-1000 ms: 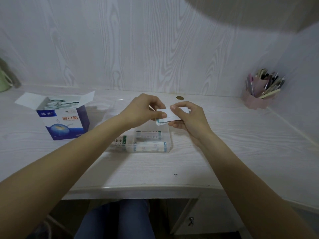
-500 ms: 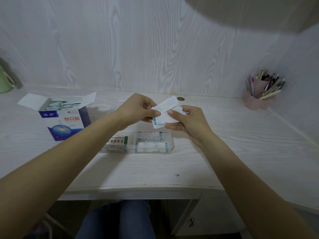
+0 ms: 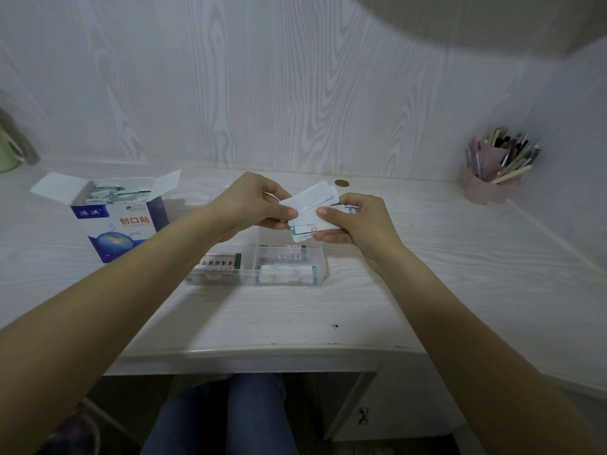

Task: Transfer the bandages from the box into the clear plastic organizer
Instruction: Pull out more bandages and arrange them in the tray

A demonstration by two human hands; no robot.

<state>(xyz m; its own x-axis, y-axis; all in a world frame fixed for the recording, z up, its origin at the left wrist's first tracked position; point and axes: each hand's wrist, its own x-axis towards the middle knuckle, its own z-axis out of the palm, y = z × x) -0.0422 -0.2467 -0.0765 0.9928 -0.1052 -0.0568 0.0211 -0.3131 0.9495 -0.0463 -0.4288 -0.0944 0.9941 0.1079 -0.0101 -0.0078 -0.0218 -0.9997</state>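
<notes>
Pale wood-grain panelling is backing a whitewashed desk (image 3: 295, 316), and both hands are working above its middle. The left hand (image 3: 249, 208) is pinching one white wrapped bandage (image 3: 310, 197) by its near end between thumb and fingers, angling it up toward the back wall. The right hand (image 3: 358, 224) is gripping a small stack of bandages (image 3: 303, 229), thumb on top and fingers curled underneath, the single strip overlapping the top of the stack.

The clear plastic organizer (image 3: 323, 262) is sitting just below the hands, toward the front middle of the desk, with wrapped strips already lying in its right compartments and a printed packet at its left. The box (image 3: 126, 224) is standing open near the left edge, flaps up, more bandages showing inside. A pen holder (image 3: 489, 188) is sitting in the back right corner and a coin (image 3: 341, 183) is lying near the back edge.

Judging by this, the person is peeling strips off the stack one at a time. To do it well, the left hand should be keeping the pinch light on the wrapper's end so only one comes away, then laying it flat and lengthwise in a compartment, aligned with those already there, while the right keeps the stack squared
</notes>
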